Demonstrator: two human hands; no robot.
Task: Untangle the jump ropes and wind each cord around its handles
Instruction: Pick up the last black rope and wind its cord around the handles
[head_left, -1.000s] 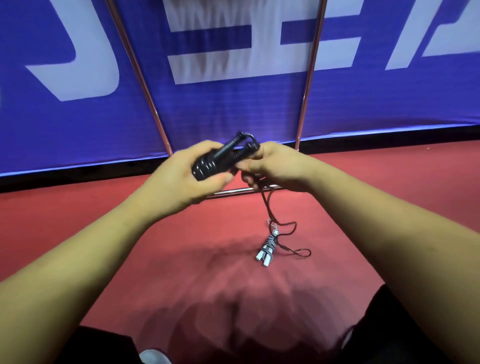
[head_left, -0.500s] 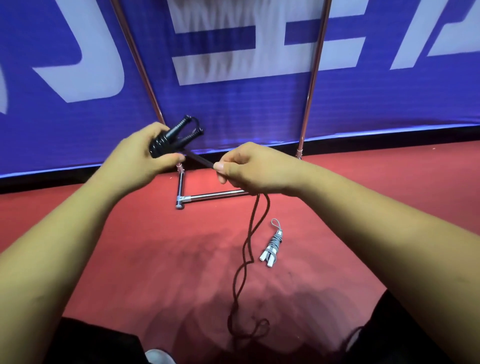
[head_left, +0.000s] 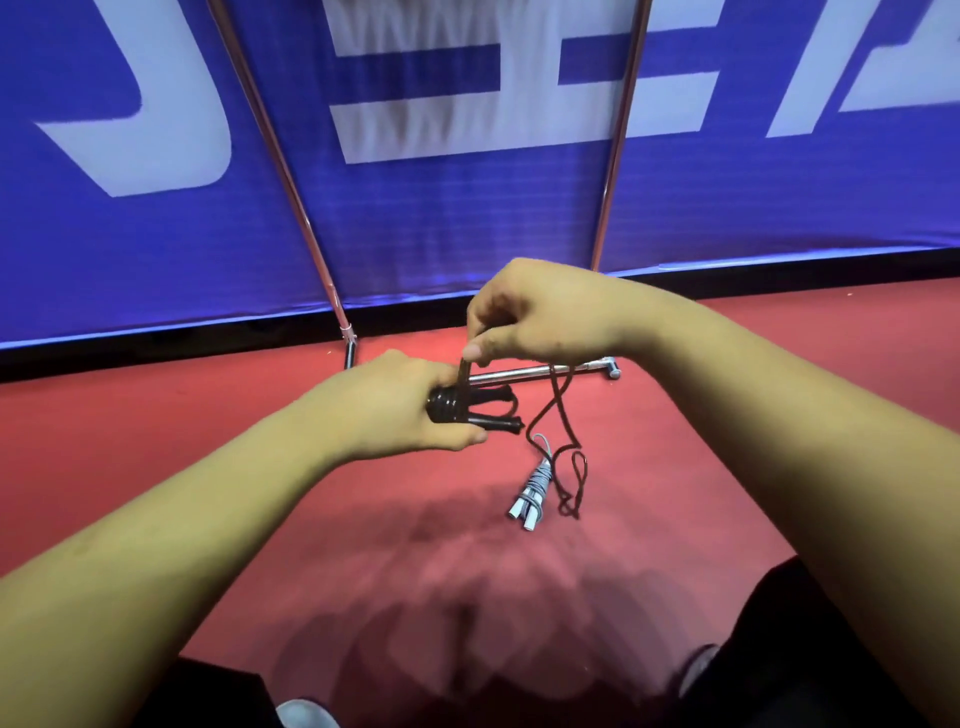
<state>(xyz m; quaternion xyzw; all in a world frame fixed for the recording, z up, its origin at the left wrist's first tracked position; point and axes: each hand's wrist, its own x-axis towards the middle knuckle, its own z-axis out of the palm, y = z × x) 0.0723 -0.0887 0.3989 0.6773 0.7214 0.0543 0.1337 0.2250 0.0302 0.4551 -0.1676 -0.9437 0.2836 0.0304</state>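
Observation:
My left hand (head_left: 400, 410) grips the two black handles (head_left: 467, 413) of a jump rope, held side by side and pointing right, with several turns of black cord round their near end. Just above them, my right hand (head_left: 540, 317) pinches the black cord (head_left: 558, 415) between thumb and fingers. The loose cord hangs from that hand and ends in loops on the red floor. A second jump rope (head_left: 532, 488), grey with white handles and its cord wound round them, lies on the floor beside those loops.
A blue banner (head_left: 467, 218) with white lettering stands across the back on a chrome frame; its floor bar (head_left: 524, 373) lies just behind my hands. The red floor (head_left: 208, 415) stretches left and right. My dark-clothed knees and a shoe tip show at the bottom edge.
My left hand has come down and right with the black handles. My right hand has risen above them with the cord, and the slack on the floor is shorter.

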